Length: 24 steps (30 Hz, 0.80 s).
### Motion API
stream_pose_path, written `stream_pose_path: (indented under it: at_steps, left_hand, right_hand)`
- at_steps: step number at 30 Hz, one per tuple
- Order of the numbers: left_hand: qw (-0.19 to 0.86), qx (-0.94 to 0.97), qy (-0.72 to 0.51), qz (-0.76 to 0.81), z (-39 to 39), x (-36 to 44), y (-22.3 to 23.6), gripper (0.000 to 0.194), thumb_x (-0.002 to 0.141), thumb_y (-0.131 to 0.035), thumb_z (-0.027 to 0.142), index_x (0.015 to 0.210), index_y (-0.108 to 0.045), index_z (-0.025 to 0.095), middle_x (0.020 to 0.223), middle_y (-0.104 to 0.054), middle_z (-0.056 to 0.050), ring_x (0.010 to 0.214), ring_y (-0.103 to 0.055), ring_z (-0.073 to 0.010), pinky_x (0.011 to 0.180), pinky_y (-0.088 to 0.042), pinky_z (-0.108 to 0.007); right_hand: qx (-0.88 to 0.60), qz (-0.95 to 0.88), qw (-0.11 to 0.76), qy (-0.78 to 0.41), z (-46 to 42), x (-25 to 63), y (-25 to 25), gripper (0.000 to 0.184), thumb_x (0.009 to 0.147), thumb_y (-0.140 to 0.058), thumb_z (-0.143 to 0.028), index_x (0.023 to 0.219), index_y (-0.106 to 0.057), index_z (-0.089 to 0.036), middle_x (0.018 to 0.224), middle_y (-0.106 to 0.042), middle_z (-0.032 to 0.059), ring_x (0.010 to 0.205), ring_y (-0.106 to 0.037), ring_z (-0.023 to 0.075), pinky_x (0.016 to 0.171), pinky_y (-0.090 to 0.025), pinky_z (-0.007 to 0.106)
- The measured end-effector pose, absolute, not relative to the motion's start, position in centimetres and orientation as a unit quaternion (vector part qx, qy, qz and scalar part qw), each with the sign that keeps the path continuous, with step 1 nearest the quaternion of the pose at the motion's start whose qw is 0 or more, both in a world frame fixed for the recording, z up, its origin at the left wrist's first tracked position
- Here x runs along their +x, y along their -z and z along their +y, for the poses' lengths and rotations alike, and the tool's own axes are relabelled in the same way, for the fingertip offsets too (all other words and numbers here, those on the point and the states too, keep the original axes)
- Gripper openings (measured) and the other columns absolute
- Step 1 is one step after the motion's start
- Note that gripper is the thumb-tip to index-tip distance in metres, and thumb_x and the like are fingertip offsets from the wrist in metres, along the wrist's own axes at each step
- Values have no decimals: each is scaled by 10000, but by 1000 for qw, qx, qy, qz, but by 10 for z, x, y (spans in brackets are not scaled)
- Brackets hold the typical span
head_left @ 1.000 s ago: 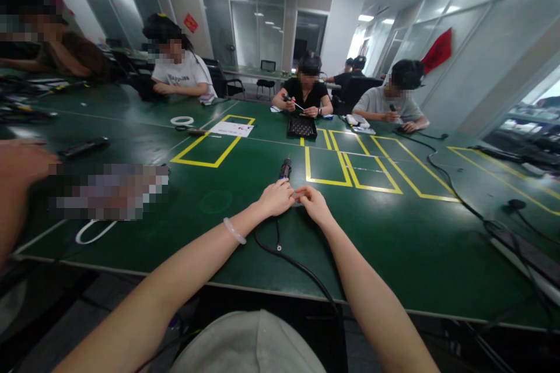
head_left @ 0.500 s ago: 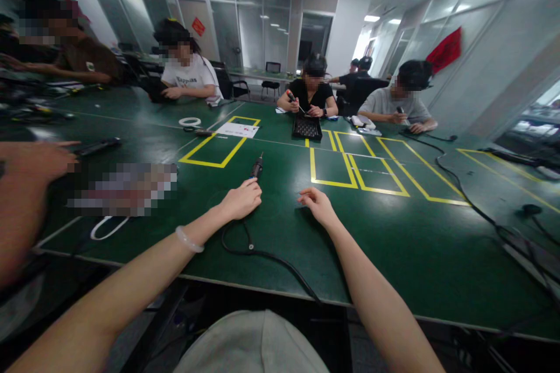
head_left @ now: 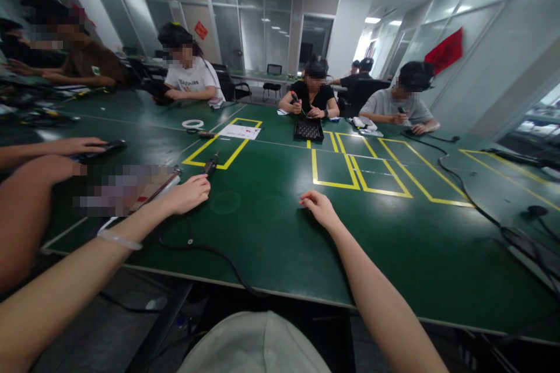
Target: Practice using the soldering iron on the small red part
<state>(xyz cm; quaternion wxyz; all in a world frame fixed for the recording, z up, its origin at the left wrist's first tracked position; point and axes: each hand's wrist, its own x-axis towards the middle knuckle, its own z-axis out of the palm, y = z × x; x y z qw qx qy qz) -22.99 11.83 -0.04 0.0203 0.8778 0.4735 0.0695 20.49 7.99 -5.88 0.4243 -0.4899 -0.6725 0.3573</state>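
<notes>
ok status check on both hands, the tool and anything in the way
Left hand gripping dark tool, tip pointing away. Right hand loosely curled, nothing visible in it. Black cable lies near left hand, possible snag.

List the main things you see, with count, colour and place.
Table: one, green, middle.
Pen-shaped tool: one, dark, left of centre.
Cables: several, black, on the table.
Tape outlines: several, yellow, on the table.
Sheet: one, white, over the left outline.
Ring: one, white, left of the sheet.
Tray: one, black, far side of the table.
Co-workers: several, mixed clothing colours, around the table.
Wall decorations: at least two, red, background.
Bracelet: one, pale, lower left.
Left hand: one, bare, holding the tool.
Right hand: one, bare, right of centre.
</notes>
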Motion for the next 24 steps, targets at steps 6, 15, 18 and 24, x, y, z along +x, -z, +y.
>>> stream_pose_path:
  at_steps: [6,15,18,24]
  left_hand:
    - [24,882,-33,469,120,-245,-1,290,856,-381,368,902,-610,197,1086,-627,-77,1209,-471,-251,1100,-292,-433]
    - [-38,784,-107,610,92,-241,-9,416,752,-534,534,990,-552,194,1053,-604,-123,972,-588,-306,782,-486,-391]
    - [-50,781,-97,615,85,-238,-12,338,779,-497,524,860,-556,202,1012,-604,-121,953,-584,-304,758,-482,-390]
    - [-19,719,-196,667,87,-208,-33,292,835,-443,465,834,-557,197,937,-647,-109,916,-618,-296,767,-486,-400]
  right_hand:
    - [-488,-679,423,-349,80,206,58,150,826,-506,-212,901,-632,-184,828,-718,40,768,-671,172,776,-518,335]
    - [-484,-690,418,-338,76,204,53,154,831,-507,-234,893,-638,-185,844,-719,42,801,-670,179,787,-515,335]
    - [-486,-691,416,-337,76,204,54,152,831,-507,-239,886,-639,-187,846,-719,39,811,-670,179,783,-515,330]
    - [-488,-691,412,-338,77,204,55,154,828,-511,-240,882,-646,-188,842,-716,36,788,-663,173,769,-513,316]
